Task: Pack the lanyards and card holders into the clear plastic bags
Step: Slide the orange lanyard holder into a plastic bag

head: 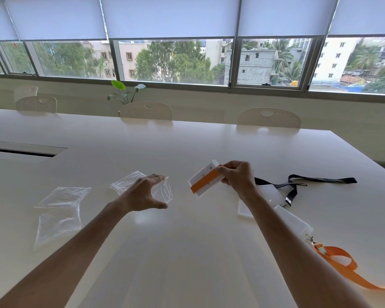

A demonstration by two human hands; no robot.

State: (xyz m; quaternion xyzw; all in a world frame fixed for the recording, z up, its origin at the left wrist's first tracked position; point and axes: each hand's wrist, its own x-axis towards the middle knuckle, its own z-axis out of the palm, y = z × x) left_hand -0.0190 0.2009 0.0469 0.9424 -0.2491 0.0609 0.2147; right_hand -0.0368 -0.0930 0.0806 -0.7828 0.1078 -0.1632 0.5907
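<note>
a: left hand (pixel 146 192)?
b: over the white table (pixel 187 141), thumb n fingers spread apart around the open mouth of a clear bag (pixel 163 192), gripping its edges. bag lifted, mouth facing right.
a: right hand (pixel 238 175)?
b: fingers curled n clamped on a white card holder (pixel 203 182) w/ orange lanyard (pixel 206 180) wrapped across it. held above table, tilted, just right of the bag mouth, not touching it.
a: other bags?
b: flat on table, left side: one (pixel 126 182) behind the left hand, two more (pixel 62 197) (pixel 56 225) further left, touching each other.
a: rest of the stock?
b: right of right forearm. black lanyard (pixel 298 183) clipped to a holder (pixel 271 194); nearer, another holder (pixel 293 221) clipped to a second orange lanyard (pixel 342 263) trailing to the frame edge.
a: background?
b: chairs (pixel 146 111) at far edge, plant (pixel 125 91), windows w/ blinds half down.
</note>
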